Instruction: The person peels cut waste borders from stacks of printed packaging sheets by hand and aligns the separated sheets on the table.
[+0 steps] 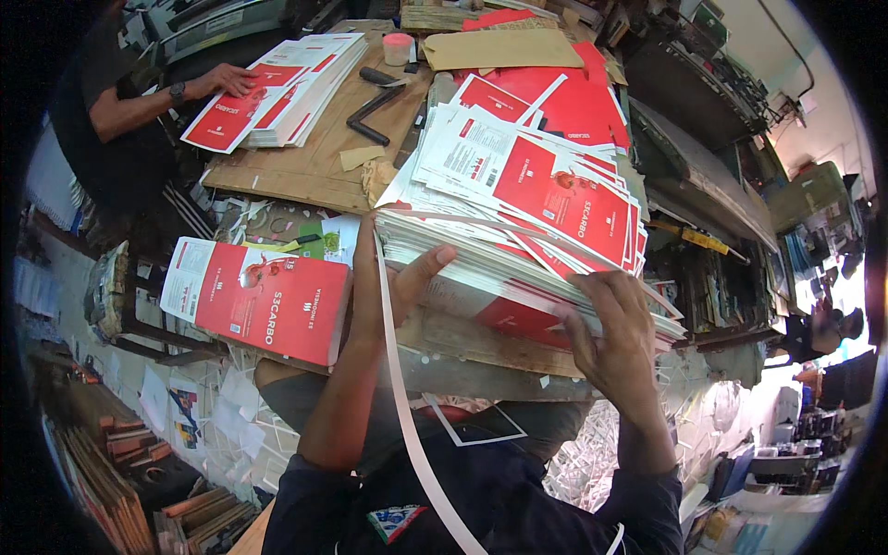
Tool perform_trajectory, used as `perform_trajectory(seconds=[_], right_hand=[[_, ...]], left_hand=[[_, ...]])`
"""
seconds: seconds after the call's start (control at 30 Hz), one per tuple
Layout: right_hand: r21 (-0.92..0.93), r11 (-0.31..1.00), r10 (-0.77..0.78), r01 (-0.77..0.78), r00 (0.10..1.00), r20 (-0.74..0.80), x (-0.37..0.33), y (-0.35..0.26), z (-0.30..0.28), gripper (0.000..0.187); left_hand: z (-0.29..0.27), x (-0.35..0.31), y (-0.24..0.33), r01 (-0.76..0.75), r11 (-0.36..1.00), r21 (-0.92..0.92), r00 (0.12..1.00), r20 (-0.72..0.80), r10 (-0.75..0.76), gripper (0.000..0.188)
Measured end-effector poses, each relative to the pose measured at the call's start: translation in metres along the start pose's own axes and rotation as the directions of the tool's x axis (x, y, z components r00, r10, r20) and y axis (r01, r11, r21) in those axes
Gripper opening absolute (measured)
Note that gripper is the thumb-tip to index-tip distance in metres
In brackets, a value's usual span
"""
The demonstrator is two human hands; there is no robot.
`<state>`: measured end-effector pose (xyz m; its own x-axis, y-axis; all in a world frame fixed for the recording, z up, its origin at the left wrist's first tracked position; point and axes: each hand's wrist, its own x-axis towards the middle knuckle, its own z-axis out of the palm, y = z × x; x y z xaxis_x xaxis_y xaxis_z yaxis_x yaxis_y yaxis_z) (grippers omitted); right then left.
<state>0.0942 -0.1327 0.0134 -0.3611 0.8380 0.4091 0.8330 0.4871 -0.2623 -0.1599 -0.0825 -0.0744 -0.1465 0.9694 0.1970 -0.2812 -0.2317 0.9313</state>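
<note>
A narrow white strip (400,398) curves up from the person's dark shirt (499,495) to the near left corner of a thick stack of printed sheets (555,190). The left hand (402,291) is against that corner, thumb raised and apart; its fingers are partly hidden, so I cannot tell whether they grip the strip. The right hand (612,324) touches the stack's near right side, thumb and bent fingers apart.

The stack is on the worktable directly before the person. Its near side shows many thin white edges, with a red area low down. The upper sheets are fanned and skewed, glossy-looking, each with a red panel, white lettering and a red picture beside a white panel of small print. Another strip crosses the stack.

Left of it lies a neater red-and-white stack (277,301). Beyond, a wooden board (287,180) carries a black crank-shaped bar (370,118), a pink-lidded jar (398,51) and another stack (319,79), on which a co-worker's hand (231,81) lies flat. Behind the fanned sheets are plain red sheets (592,88) and tan card (504,49).
</note>
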Motion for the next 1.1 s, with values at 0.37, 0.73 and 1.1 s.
perform_trajectory(seconds=[0.37, 0.73, 1.1], right_hand=[[-0.084, 0.996, 0.047, -0.034, 0.988, 0.149, 0.02, 0.01, 0.016, 0.03], [0.053, 0.993, 0.087, -0.107, 0.952, 0.293, 0.044, 0.027, 0.007, 0.049], [0.237, 0.968, -0.007, -0.076, 0.945, 0.328, 0.056, 0.041, 0.001, 0.058]], left_hand=[[-0.002, -0.004, -0.013, 0.042, 0.999, 0.002, 0.999, 0.014, -0.042, 0.072], [0.002, -0.005, -0.022, -0.102, 0.991, -0.086, 0.995, 0.008, 0.103, 0.076], [0.003, 0.004, -0.035, -0.157, 0.985, -0.073, 0.987, -0.057, 0.153, 0.08]])
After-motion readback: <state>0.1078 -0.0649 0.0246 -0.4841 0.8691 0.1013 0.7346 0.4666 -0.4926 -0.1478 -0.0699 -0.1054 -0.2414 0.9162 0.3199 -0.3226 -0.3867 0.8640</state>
